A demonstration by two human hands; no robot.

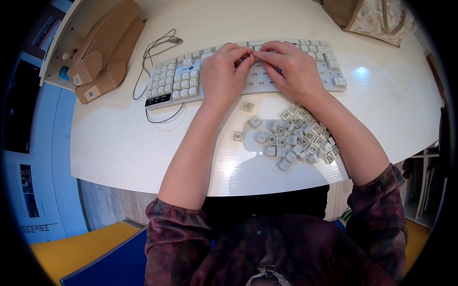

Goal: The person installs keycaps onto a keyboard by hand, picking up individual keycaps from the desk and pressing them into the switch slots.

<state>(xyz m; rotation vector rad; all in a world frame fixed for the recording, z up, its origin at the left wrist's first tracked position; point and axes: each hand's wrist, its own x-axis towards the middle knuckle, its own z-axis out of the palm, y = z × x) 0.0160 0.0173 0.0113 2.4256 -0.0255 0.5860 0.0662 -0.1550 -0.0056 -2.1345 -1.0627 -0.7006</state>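
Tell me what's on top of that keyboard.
Pale keycaps, and bare key positions between the left hand and right hand. Both hands cover part of the keyboard, so what's beneath them can't be seen.

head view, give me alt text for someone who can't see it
A left hand and a right hand meet, fingers close together, over a partly bare keyboard. Loose keycaps lie mostly heaped on the white table in the foreground, with cardboard at upper left and a bag at upper right.
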